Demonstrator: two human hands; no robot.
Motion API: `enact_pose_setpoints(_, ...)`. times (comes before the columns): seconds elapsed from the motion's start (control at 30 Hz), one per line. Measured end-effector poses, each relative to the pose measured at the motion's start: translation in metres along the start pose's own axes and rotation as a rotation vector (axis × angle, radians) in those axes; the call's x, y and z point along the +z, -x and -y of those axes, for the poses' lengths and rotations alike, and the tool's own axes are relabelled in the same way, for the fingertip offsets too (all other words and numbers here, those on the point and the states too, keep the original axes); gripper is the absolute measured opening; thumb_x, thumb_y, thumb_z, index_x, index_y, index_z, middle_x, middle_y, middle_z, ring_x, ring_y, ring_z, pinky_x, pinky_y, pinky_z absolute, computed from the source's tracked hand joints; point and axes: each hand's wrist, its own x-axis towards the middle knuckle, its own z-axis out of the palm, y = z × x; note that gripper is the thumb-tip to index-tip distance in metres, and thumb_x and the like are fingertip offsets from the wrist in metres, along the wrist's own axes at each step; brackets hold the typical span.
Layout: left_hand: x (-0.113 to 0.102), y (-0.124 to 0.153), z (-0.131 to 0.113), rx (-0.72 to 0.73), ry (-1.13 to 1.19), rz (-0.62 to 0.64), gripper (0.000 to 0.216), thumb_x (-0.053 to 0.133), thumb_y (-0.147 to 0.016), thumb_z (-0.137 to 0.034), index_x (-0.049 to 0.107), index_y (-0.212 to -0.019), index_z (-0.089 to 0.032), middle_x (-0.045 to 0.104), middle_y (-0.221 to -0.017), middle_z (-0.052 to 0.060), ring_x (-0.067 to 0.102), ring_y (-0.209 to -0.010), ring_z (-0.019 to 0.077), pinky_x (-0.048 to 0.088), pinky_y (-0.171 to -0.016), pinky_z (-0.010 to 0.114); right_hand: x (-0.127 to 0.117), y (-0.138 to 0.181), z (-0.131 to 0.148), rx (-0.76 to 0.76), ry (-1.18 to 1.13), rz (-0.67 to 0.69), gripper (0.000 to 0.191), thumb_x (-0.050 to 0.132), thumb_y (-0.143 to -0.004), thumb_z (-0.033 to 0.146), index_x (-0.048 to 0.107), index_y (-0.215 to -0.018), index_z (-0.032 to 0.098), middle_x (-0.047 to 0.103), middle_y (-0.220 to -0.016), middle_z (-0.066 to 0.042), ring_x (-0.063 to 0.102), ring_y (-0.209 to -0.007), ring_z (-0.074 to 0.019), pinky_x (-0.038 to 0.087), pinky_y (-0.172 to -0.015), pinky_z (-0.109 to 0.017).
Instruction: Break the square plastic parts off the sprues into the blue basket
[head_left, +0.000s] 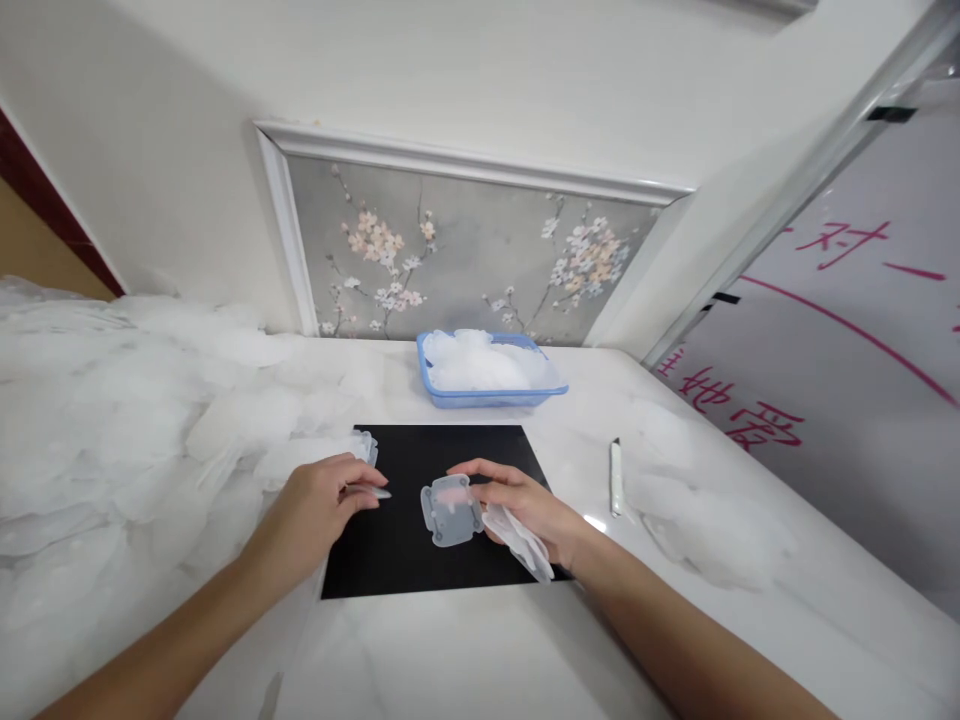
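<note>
My right hand point(536, 508) is closed on several translucent plastic pieces. One of them, a roughly square plastic piece point(452, 512) with rounded tabs and small round marks, is held flat between thumb and fingers above the black mat point(420, 570). More pieces point(519, 543) fan out under the palm. At the mat's left edge my left hand point(330, 498) pinches a thin whitish piece point(369, 490), seen nearly edge-on. Just behind that hand another clear piece point(366, 447) lies over the mat's corner.
A large heap of translucent pieces point(112, 430) covers the left side. Behind the mat stands a blue basket point(487, 400) filled with similar white pieces. To the right lie a white pen-like tool point(616, 478) and a loose pile of clear pieces point(705, 530). A wall rises behind.
</note>
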Motion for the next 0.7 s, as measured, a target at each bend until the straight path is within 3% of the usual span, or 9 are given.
enact_pose_setpoints(0.17, 0.018, 0.003, -0.004, -0.078, 0.271, 0.102, 0.023, 0.052, -0.086, -0.039, 0.068, -0.093, -0.024, 0.062, -0.084, 0.001, 0.056, -0.072, 0.0175, 0.041, -0.064, 0.028, 0.0, 0.001, 0.0, -0.072, 0.026, -0.036, 0.035, 0.073, -0.07, 0.035, 0.067, -0.101, 0.019, 0.064, -0.074, 0.0, 0.048, -0.053, -0.0086, 0.033, -0.049, -0.021)
enact_pose_setpoints(0.37, 0.035, 0.0, 0.008, -0.291, 0.68, 0.225, 0.029, 0.062, -0.082, -0.046, 0.062, -0.095, -0.02, 0.064, -0.089, 0.003, 0.058, -0.08, 0.0177, 0.044, -0.068, 0.027, 0.0, 0.001, -0.001, -0.231, 0.172, -0.062, 0.033, 0.066, -0.077, 0.047, 0.067, -0.094, 0.018, 0.059, -0.069, 0.0, 0.047, -0.059, -0.0114, 0.034, -0.055, -0.024)
enact_pose_setpoints(0.47, 0.032, 0.0, 0.005, -0.389, 0.862, 0.24, 0.035, 0.064, -0.081, -0.048, 0.061, -0.103, -0.02, 0.067, -0.094, 0.006, 0.061, -0.088, 0.0205, 0.048, -0.076, 0.031, 0.0, 0.0, -0.003, -0.358, 0.336, -0.176, 0.03, 0.064, -0.081, 0.048, 0.064, -0.085, 0.019, 0.056, -0.068, 0.001, 0.048, -0.061, -0.0126, 0.035, -0.057, -0.025)
enact_pose_setpoints(0.57, 0.029, 0.0, 0.002, -0.407, 0.981, 0.259, 0.042, 0.059, -0.084, -0.052, 0.06, -0.108, -0.018, 0.068, -0.099, 0.01, 0.063, -0.091, 0.0231, 0.05, -0.078, 0.034, 0.002, 0.001, -0.007, -0.411, 0.599, -0.235, 0.022, 0.073, -0.075, 0.038, 0.062, -0.085, 0.021, 0.048, -0.062, 0.005, 0.045, -0.056, -0.0116, 0.035, -0.056, -0.025)
enact_pose_setpoints(0.63, 0.028, -0.001, 0.001, -0.415, 1.036, 0.277, 0.044, 0.056, -0.086, -0.054, 0.06, -0.109, -0.016, 0.069, -0.1, 0.012, 0.063, -0.092, 0.0241, 0.05, -0.078, 0.035, 0.007, 0.002, -0.011, -0.462, 0.812, -0.209, 0.025, 0.076, -0.073, 0.029, 0.063, -0.094, 0.024, 0.048, -0.063, 0.006, 0.047, -0.056, -0.0115, 0.036, -0.055, -0.024)
enact_pose_setpoints(0.7, 0.028, -0.001, 0.0, -0.412, 1.08, 0.293, 0.043, 0.053, -0.088, -0.053, 0.061, -0.108, -0.016, 0.069, -0.099, 0.012, 0.063, -0.092, 0.0243, 0.051, -0.078, 0.035, 0.014, 0.003, -0.016, -0.56, 1.005, -0.108, 0.035, 0.075, -0.075, 0.022, 0.06, -0.107, 0.026, 0.058, -0.078, 0.004, 0.052, -0.062, -0.0124, 0.039, -0.058, -0.024)
